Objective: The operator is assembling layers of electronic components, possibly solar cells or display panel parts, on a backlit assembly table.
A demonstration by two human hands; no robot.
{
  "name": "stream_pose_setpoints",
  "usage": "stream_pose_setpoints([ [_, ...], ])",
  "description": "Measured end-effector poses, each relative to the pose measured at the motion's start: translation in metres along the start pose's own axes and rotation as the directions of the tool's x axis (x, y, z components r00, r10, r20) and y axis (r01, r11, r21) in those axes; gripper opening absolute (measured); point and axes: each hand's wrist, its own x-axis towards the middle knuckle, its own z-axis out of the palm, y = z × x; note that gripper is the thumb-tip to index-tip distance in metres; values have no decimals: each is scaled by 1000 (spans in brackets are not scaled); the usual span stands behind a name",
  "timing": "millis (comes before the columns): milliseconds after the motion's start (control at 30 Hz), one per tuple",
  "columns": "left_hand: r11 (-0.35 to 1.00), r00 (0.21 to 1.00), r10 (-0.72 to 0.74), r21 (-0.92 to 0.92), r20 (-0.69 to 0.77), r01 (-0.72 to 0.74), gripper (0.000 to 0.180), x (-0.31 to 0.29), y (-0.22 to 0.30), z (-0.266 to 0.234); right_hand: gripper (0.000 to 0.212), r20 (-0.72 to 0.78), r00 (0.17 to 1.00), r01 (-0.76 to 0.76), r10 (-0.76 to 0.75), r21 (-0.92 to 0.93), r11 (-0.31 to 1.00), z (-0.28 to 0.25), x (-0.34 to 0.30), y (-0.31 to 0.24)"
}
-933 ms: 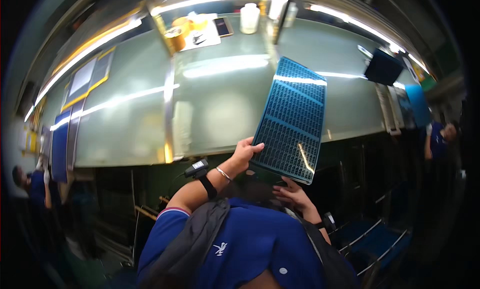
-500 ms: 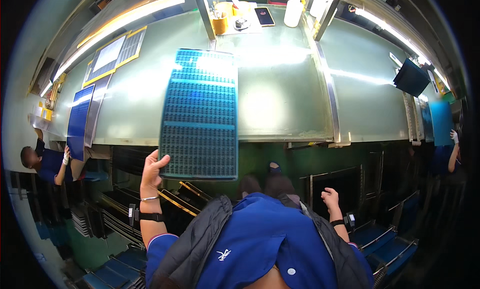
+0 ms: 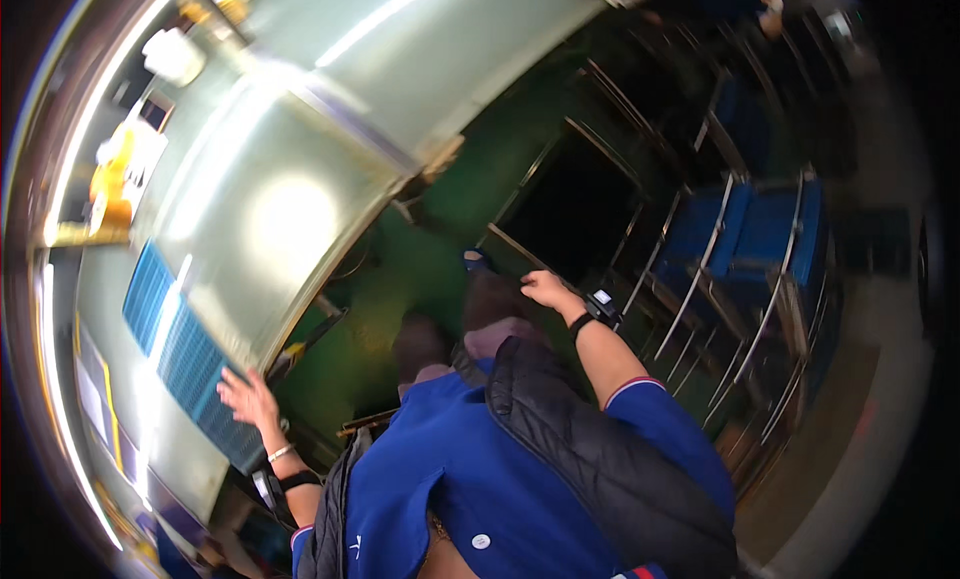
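So the blue gridded panel is over on the left, lying slantwise on the workbench, its near end at or a bit past the bench edge. My read: thin, stiff and fairly light for its size, so one hand could probably manage it, but a wide sheet like that would swing or tip if grabbed by one corner. The shiny face looks kinda slippery and the fine grid looks easy to scratch, so I'd take it by the rim, ideally both long edges.

The left hand is right at the panel's right-hand edge, fingers spread wide. Can't tell if it's touching or just in front. The right hand is well away from it, fingers loosely curled, nothing visible in them; can't tell if the tips meet.

Other stuff: white bottle and phone at the far left of the bench, well apart from the panel. A raised metal strip crosses the bench, so it could snag a panel slid that way. On the right, a metal-railed rack and a dark floor frame crowd the walking space.
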Motion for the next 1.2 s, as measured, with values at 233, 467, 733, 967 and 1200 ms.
stream_pose_setpoints([
  [233, 824, 839, 424, -239, -342, -514, 50, 7, 117, -62, 24, -181, 892, -144, 415, 755, 640, 16, 120, 120],
  [467, 707, 721, 568, -215, -397, -674, 48, -19, 303, -55, 18, -488, 655, -29, 577, 747, 664, -43, 285, 150],
  [733, 731, 719, 600, -125, -351, -671, 49, -23, 311, -58, 28, -569, 563, -369, 599, 476, 799, -54, 365, 143],
  [967, 806, 779, 570, -7, -261, -592, 53, -37, 317, -67, 25, -435, 656, -570, 617, 250, 782, -67, 368, 130],
  [1200, 783, 787, 548, -157, -284, -602, 54, -24, 319, -62, 21, -465, 733, -483, 495, 156, 862, -78, 370, 153],
])
